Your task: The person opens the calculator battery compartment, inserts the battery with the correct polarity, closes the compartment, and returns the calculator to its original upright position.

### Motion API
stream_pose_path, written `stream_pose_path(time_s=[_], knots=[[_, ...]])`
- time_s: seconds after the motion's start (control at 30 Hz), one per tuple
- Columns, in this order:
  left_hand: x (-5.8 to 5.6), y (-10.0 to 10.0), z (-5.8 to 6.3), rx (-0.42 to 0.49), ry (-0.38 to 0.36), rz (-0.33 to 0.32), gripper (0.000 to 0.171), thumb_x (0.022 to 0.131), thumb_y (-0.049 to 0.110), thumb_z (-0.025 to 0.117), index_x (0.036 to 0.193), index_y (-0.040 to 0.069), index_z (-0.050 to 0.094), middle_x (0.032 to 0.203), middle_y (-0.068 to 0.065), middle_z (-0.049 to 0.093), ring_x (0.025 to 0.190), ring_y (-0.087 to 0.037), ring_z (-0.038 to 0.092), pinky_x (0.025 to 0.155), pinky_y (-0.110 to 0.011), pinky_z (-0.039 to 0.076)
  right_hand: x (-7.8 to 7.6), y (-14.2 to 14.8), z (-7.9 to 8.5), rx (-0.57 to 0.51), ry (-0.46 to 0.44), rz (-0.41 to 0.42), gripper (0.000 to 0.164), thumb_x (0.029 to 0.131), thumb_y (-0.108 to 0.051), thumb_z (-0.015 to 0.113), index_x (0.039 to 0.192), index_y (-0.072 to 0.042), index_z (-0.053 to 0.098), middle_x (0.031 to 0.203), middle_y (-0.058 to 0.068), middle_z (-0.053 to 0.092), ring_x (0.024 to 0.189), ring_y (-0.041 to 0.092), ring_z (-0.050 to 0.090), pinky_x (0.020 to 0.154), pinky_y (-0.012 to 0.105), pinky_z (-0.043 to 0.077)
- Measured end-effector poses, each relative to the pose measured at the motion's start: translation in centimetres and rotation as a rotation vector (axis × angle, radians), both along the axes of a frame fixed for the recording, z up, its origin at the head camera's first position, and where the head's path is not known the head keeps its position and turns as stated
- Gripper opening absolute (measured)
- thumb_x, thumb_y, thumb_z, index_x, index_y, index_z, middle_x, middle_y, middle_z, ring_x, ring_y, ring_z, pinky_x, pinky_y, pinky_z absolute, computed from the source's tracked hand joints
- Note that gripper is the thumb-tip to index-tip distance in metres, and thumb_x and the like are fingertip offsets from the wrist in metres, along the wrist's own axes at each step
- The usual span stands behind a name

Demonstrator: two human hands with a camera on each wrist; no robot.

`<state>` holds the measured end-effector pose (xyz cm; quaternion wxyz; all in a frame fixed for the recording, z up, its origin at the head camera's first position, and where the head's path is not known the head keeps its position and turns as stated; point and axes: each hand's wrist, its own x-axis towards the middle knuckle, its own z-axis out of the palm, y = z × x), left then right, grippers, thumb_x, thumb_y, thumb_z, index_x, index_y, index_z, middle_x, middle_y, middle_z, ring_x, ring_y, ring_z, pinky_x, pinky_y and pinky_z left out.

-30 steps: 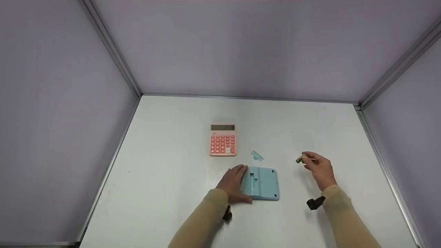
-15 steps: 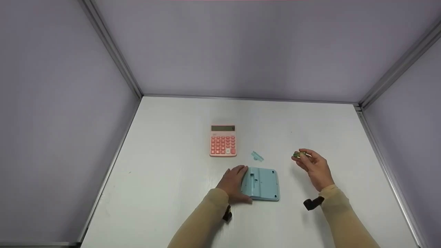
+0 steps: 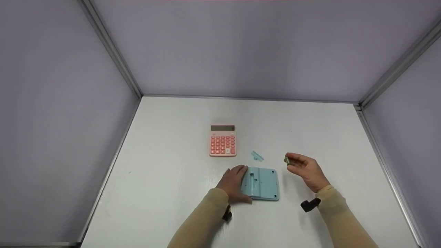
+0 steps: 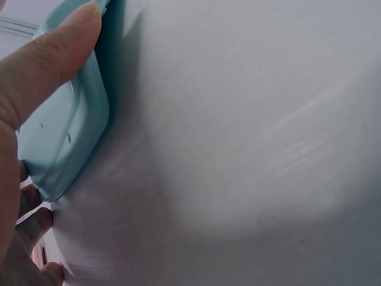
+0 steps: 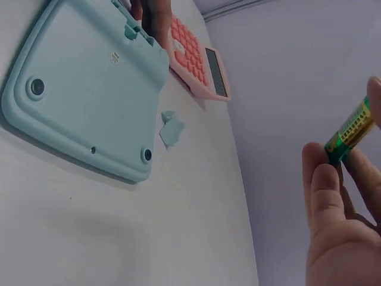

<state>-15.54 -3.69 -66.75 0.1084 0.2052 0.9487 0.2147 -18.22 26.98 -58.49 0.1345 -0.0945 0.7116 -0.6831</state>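
Observation:
A light-blue calculator (image 3: 267,184) lies face down on the white table, the slot of its battery compartment (image 3: 254,179) uncovered. My left hand (image 3: 234,184) grips its left end; in the left wrist view the thumb (image 4: 56,56) presses the near edge while fingertips touch the side. To the right, my right hand (image 3: 306,170) holds a small green-and-gold battery (image 5: 351,128) between thumb and fingers, raised above the table. Behind the blue calculator lies a small light-blue battery cover (image 3: 257,156), loose on the table.
A pink calculator (image 3: 223,140) lies face up behind my left hand, display at the far end. Grey panels (image 3: 262,51) wall the table (image 3: 165,137) at the back and both sides.
My right hand has moved left with the battery, closer to the blue calculator, and turned the battery between its fingers. The left hand and the calculators have stayed in place.

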Motion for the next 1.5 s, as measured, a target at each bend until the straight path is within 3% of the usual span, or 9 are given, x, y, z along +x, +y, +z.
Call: stream_pose_path(time_s=[0.13,0.27,0.4,0.53,0.77,0.93,1.2,1.5], knots=[[0.0,0.1,-0.1,0.003,0.012,0.003,0.126,0.054,0.072,0.078,0.154,0.021,0.021,0.154,0.003,0.028,0.141,-0.016,0.027,0.117,-0.040,0.016,0.1,-1.0,-0.1,0.094,0.014,0.019,0.062,0.085,-0.015,0.074,0.137,0.004,0.047,0.136,0.020,0.049,0.122,0.021,0.053,0.095,0.024,0.047],[0.0,0.2,-0.2,-0.003,0.003,0.008,0.127,0.053,0.073,0.078,0.154,0.022,0.021,0.154,0.004,0.028,0.141,-0.016,0.027,0.117,-0.039,0.016,0.4,-1.8,-0.6,0.186,0.043,0.004,0.051,0.089,-0.026,0.070,0.131,-0.002,0.055,0.129,0.015,0.055,0.116,0.025,0.055,0.091,0.025,0.050],[0.1,0.2,-0.1,-0.009,-0.018,0.014,0.126,0.054,0.073,0.078,0.154,0.023,0.020,0.154,0.005,0.027,0.141,-0.015,0.027,0.117,-0.037,0.015,0.7,-2.2,-1.5,0.150,0.015,0.003,0.044,0.090,-0.027,0.067,0.125,-0.002,0.059,0.125,0.015,0.057,0.114,0.028,0.058,0.091,0.028,0.051],[0.0,0.2,0.1,-0.016,-0.026,0.018,0.126,0.054,0.073,0.078,0.154,0.024,0.020,0.154,0.006,0.027,0.141,-0.015,0.027,0.117,-0.037,0.015,0.9,-2.5,-2.1,0.135,-0.011,0.017,0.049,0.085,-0.019,0.074,0.126,0.003,0.058,0.128,0.022,0.055,0.115,0.024,0.057,0.092,0.025,0.049],[-0.1,0.2,0.1,-0.018,-0.034,0.015,0.126,0.054,0.073,0.077,0.154,0.024,0.019,0.154,0.006,0.026,0.141,-0.014,0.026,0.117,-0.037,0.014,1.0,-2.7,-2.8,0.080,-0.079,0.071,0.063,0.083,-0.002,0.073,0.137,0.005,0.044,0.144,0.029,0.036,0.131,0.034,0.042,0.094,0.023,0.047],[-0.2,0.1,-0.3,0.006,-0.016,0.014,0.126,0.053,0.073,0.079,0.154,0.024,0.021,0.153,0.005,0.028,0.140,-0.016,0.028,0.117,-0.039,0.016,1.0,-2.8,-3.0,0.042,-0.105,0.091,0.069,0.080,0.001,0.074,0.138,0.009,0.039,0.145,0.031,0.033,0.135,0.039,0.036,0.095,0.024,0.047],[-0.3,0.1,-0.6,0.018,-0.007,0.021,0.127,0.051,0.073,0.079,0.154,0.024,0.022,0.153,0.006,0.029,0.140,-0.016,0.029,0.116,-0.039,0.018,1.0,-3.3,-3.2,0.030,-0.125,0.101,0.071,0.079,0.002,0.076,0.139,0.008,0.039,0.145,0.031,0.033,0.134,0.033,0.040,0.096,0.025,0.046],[-0.1,0.0,-0.1,-0.027,0.008,-0.010,0.126,0.055,0.074,0.076,0.154,0.022,0.019,0.154,0.004,0.027,0.141,-0.016,0.027,0.116,-0.041,0.019,1.0,-3.3,-3.4,-0.002,-0.124,0.138,0.071,0.079,0.005,0.074,0.138,0.012,0.037,0.141,0.036,0.034,0.131,0.037,0.042,0.094,0.026,0.048]])
